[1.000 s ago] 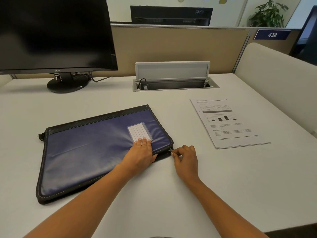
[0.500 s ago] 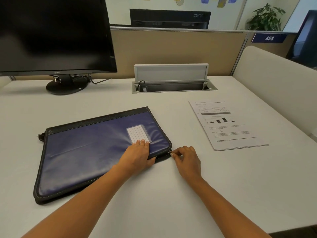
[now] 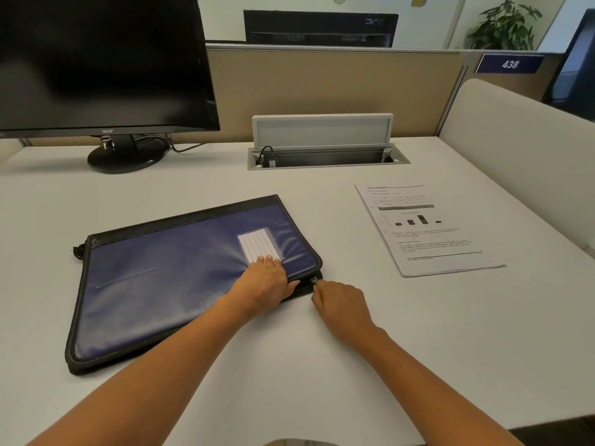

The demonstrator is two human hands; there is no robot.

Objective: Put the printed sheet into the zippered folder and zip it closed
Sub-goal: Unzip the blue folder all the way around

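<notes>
Below the Acer monitor (image 3: pixel 96 59), left hand (image 3: pixel 262 284) presses folder (image 3: pixel 161 284); right grip (image 3: pixel 341 304) pinches zipper pull (image 3: pixel 314 280).

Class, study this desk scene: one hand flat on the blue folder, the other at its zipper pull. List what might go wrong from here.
The right hand pinches the zipper pull at a rounded corner of the folder; the slider may snag there.
Only the left hand, flat near that corner, steadies the folder; it may slide on the desk.
The printed sheet lies loose to the right and may crease going in.
</notes>
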